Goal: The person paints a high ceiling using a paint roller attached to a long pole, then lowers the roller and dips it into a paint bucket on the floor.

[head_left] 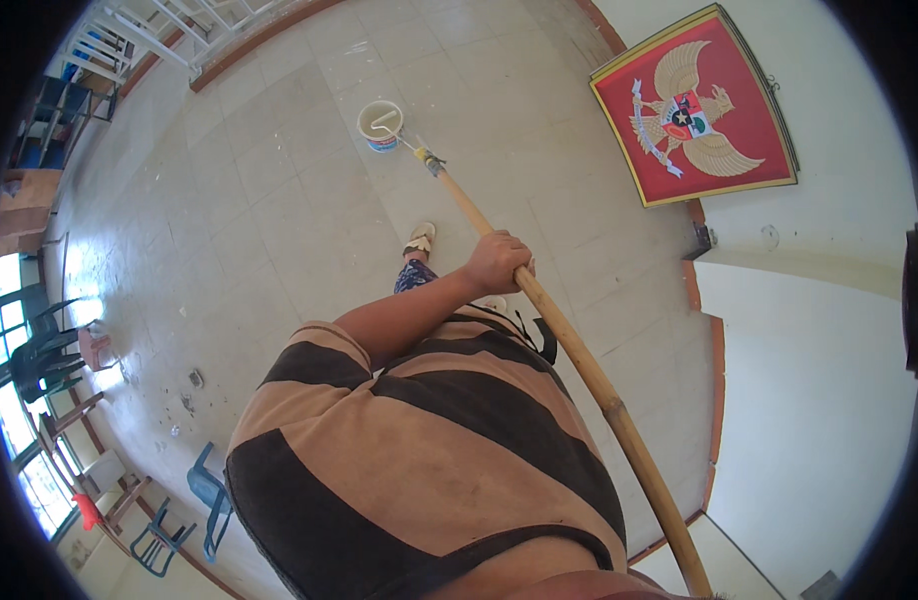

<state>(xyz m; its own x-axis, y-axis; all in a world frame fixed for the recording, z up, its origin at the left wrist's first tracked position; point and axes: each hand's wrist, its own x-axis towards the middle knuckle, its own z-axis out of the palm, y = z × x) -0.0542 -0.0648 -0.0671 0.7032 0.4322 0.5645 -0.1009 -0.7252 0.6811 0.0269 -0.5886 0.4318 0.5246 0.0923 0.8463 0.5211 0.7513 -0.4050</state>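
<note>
My left hand (497, 263) is wrapped round a long bamboo pole (579, 355), with the arm reaching across my striped shirt. The pole slants from the lower right up toward a paint bucket (383, 146) on the tiled floor. At its far end, yellow and grey binding joins it to the handle of a paint roller (386, 121). The roller head lies inside the bucket, whose inside looks cream-white. How much paint is in there I cannot make out. My right hand is out of view.
A red framed eagle emblem (694, 112) hangs on the white wall at right. Along the left stand dark chairs (44, 355), cardboard boxes (26, 205) and windows. Blue-green chairs (211, 500) are at lower left, white railings (179, 45) at upper left. My sandalled foot (421, 238) is near the pole.
</note>
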